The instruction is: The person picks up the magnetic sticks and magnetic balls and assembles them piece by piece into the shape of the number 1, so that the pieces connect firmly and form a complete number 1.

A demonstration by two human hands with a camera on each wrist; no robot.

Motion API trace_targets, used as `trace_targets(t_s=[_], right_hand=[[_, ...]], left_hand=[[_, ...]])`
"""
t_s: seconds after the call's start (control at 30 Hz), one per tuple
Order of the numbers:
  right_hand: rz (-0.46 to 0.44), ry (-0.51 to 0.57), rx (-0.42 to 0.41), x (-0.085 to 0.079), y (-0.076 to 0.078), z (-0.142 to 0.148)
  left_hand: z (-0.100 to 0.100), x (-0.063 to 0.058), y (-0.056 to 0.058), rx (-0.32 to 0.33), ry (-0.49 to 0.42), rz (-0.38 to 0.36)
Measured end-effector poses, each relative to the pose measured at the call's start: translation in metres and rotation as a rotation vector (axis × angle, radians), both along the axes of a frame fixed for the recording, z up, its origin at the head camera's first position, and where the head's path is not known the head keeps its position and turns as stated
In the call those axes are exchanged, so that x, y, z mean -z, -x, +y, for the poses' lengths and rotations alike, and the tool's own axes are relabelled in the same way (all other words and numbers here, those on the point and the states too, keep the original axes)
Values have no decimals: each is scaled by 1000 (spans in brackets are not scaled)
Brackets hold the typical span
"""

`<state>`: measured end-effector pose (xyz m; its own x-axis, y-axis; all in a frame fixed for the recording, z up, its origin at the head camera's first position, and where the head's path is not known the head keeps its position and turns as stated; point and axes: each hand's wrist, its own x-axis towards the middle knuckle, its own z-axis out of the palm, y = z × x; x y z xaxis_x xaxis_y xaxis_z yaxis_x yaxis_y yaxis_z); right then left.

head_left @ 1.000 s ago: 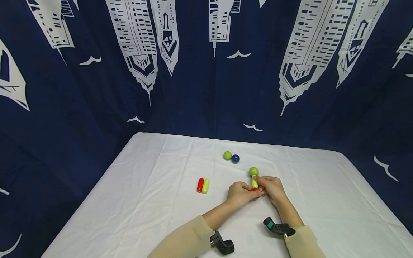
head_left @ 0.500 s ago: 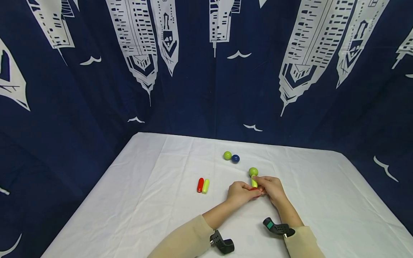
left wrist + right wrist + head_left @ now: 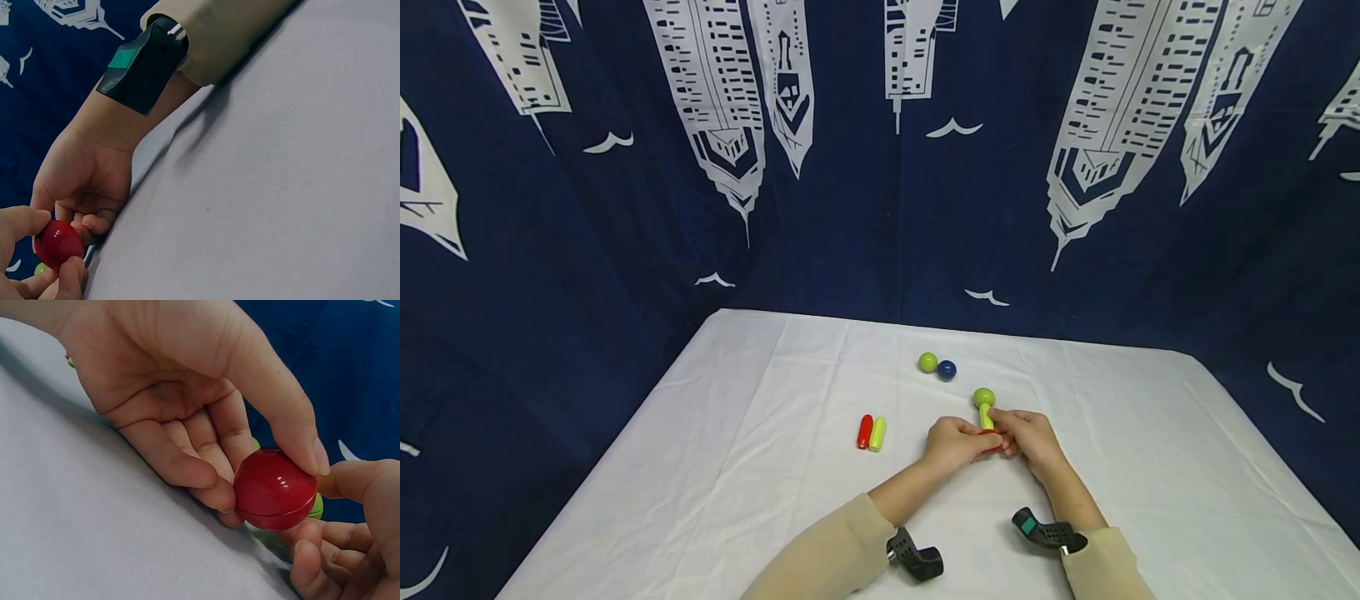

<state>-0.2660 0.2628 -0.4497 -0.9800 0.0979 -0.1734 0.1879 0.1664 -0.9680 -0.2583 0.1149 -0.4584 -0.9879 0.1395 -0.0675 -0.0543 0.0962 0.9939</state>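
In the head view, both hands meet over the right of the table around a short yellow-green rod (image 3: 986, 417) with a light green ball (image 3: 983, 397) at its far end. A glossy red ball (image 3: 275, 489) is at the rod's near end. My left hand (image 3: 953, 443) holds this red ball between thumb and fingers, as the right wrist view shows. My right hand (image 3: 1032, 439) pinches the rod with thumb and fingertips. From the left wrist, the red ball (image 3: 59, 244) hides most of the rod, and only a sliver of the green ball (image 3: 41, 269) shows.
A red rod (image 3: 865, 432) and a yellow-green rod (image 3: 877, 434) lie side by side left of the hands. Farther back, a green ball (image 3: 928, 362) and a dark blue ball (image 3: 947, 370) sit together on the white cloth (image 3: 775, 483). A navy printed curtain (image 3: 865, 217) hangs behind the table.
The rod with its two balls has shifted slightly left and tilted, the green end leaning left. My left hand has risen a little with it; the loose rods and balls stay put.
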Motion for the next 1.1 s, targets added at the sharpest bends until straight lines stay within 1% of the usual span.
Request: trace_targets(t_s=[0.03,0.07,0.2,0.27,0.3,0.4,0.5,0.6,0.63,0.73,0.93,1.1], right_hand=[[-2,-5,2,3,2,2],[-1,-7,1,3,1,3],[0,-34,-6,1,0,5],[0,-51,-15,-1,-2,5],[-3,-62,-21,-1,-3,5],[-16,-80,-31,-2,-7,3],[-33,-73,-36,-3,-12,1],[-48,-56,-43,-3,-16,0],[-53,-50,-46,-3,-17,0],[-63,-36,-47,-3,-19,-1],[-66,-9,-45,-2,-18,-3],[-82,10,-45,-2,-17,-4]], left_hand=[[1,-1,0,1,-4,-2],[1,-1,0,3,-7,-2],[3,-2,0,14,-72,-20],[3,-3,0,8,-73,-21],[2,-4,1,1,-48,-9],[0,-5,1,-28,63,25],[-2,-5,2,-31,147,65],[-3,-5,3,-24,132,55],[-3,-5,3,-21,138,62],[-1,-6,6,-12,108,37],[1,-6,10,-6,91,14],[1,-4,11,-1,95,16]])
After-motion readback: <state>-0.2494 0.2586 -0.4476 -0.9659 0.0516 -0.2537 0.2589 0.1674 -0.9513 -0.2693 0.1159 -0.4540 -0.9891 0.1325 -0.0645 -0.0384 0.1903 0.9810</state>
